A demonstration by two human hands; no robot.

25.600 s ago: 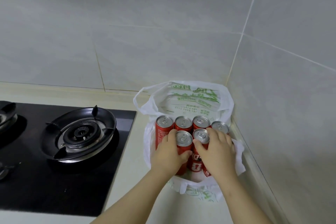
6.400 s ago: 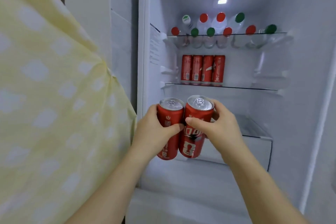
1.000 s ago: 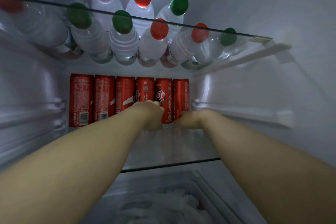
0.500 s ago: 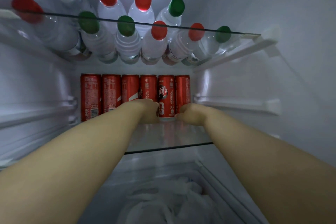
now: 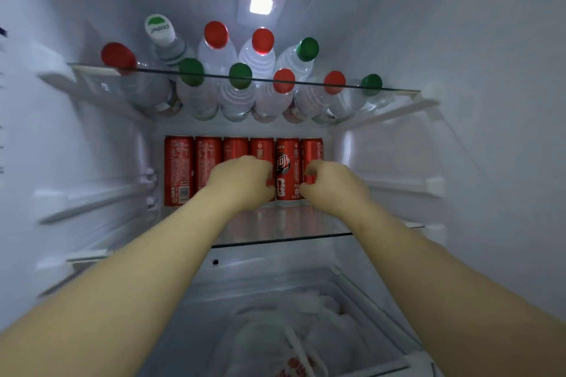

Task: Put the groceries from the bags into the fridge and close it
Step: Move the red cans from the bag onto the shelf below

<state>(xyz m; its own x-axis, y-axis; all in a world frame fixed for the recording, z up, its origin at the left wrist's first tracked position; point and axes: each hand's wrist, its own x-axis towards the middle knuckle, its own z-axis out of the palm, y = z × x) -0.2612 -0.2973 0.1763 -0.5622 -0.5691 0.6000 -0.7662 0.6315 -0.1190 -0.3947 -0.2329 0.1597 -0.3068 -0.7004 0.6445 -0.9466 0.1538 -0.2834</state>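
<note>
Several red cans (image 5: pixel 179 170) stand in a row at the back of the fridge's middle glass shelf (image 5: pixel 281 238). My left hand (image 5: pixel 245 181) reaches in with its fingers curled round the fourth can from the left (image 5: pixel 260 147). My right hand (image 5: pixel 332 184) curls its thumb and fingers round the rightmost can (image 5: pixel 312 148). A can with a round logo (image 5: pixel 287 168) shows between my two hands. Both forearms stretch in over the drawer below.
Water bottles (image 5: pixel 235 98) with red and green caps lie stacked on the upper glass shelf (image 5: pixel 398 90). A white plastic bag (image 5: pixel 291 343) lies in the clear drawer at the bottom. The fridge light (image 5: pixel 261 4) glows above. White side walls close in on both sides.
The view has tilted up and pulled back a little, so the light and upper shelf show more. Both hands stay at the right end of the can row.
</note>
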